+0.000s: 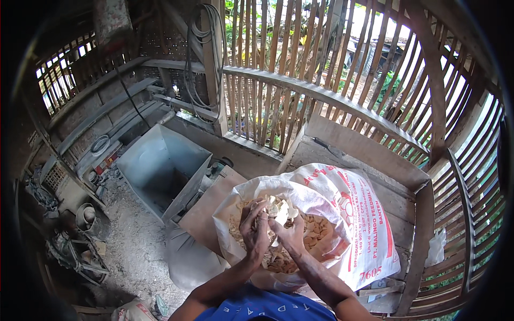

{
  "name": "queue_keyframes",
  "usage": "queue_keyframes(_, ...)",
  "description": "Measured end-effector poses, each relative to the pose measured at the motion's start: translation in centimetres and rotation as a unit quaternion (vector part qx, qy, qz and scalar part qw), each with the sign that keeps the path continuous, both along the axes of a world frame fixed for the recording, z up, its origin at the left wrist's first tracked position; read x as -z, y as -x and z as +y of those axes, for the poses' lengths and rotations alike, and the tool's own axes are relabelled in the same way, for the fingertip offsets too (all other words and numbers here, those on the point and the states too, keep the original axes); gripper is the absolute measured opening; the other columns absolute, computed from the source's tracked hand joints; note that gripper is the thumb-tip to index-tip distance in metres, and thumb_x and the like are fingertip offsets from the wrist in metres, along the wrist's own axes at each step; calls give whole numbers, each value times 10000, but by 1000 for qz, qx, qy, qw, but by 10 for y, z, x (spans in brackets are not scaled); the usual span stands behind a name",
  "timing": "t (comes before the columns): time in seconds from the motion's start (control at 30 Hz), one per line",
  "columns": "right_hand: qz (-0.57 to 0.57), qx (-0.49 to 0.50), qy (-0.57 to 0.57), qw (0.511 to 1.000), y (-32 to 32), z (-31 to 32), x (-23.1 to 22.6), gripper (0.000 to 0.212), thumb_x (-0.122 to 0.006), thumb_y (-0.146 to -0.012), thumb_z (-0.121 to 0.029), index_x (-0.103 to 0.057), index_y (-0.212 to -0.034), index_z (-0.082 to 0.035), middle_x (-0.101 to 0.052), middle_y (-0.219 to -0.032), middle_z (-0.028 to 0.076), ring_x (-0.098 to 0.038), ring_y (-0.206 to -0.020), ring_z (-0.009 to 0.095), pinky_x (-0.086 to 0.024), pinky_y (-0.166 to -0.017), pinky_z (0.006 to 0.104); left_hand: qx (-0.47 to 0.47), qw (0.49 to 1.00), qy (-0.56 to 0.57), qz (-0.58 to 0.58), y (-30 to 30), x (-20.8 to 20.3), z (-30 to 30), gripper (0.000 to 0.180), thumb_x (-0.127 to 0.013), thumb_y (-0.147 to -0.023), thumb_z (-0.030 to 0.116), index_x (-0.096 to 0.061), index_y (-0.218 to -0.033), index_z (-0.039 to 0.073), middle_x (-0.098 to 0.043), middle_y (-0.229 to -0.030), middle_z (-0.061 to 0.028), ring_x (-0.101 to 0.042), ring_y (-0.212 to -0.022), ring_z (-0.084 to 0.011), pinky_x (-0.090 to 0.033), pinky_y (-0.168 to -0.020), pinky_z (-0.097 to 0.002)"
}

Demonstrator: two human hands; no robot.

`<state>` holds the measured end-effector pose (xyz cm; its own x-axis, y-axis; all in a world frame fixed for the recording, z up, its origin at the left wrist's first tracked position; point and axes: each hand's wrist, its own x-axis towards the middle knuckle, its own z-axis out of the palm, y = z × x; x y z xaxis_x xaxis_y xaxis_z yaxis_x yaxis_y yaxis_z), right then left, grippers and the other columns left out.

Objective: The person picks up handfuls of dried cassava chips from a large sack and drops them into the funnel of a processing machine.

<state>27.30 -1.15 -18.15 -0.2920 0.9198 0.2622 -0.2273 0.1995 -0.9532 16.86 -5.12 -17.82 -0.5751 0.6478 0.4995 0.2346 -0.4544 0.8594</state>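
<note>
Both hands are cupped together over the mouth of an open white woven sack (336, 211). My left hand (255, 227) and my right hand (289, 234) hold a heap of pale, dried-looking chips (278, 208) between them. Curled fingers press against the heap from both sides, and some pieces show above the fingertips. More chips, yellowish to brown (316, 230), fill the sack below; their exact kind cannot be told. My forearms hide part of the sack's near side.
A sack with red print (369, 230) lies right of the open one, on wooden planks (396, 206). A grey metal hopper (160, 140) stands at left. A pale full sack (193, 259) sits near my left arm. Wooden slats (300, 53) wall the far side.
</note>
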Motion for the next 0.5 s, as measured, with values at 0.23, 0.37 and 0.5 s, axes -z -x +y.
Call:
queue_keyframes(0.23,28,-22,-31,999,25,21,-58,579,-810,-817,-106,-538,-1313,15,-665,-1170,77,-635,-1040,145,-515,-919,302,11,997,-74,-33,22,-53,19,263,-584,-926,58,-686,-1155,-21,-625,-1223,-174,-574,-1180,-298,-433,-1034,-395)
queue_keyframes(0.37,69,-53,-90,992,71,34,-104,541,-802,-839,-108,-546,-1298,19,-672,-1160,75,-643,-1017,130,-528,-877,278,-25,992,-124,0,63,-98,27,249,-572,-948,82,-688,-1148,-11,-626,-1197,-150,-580,-1155,-273,-442,-1014,-373)
queue_keyframes(0.5,120,-126,-94,980,136,44,-151,463,-795,-842,-102,-586,-1235,28,-693,-1106,73,-658,-954,120,-535,-834,271,-59,986,-158,17,119,-145,28,246,-556,-964,88,-687,-1145,-15,-623,-1167,-119,-591,-1106,-214,-457,-971,-337)
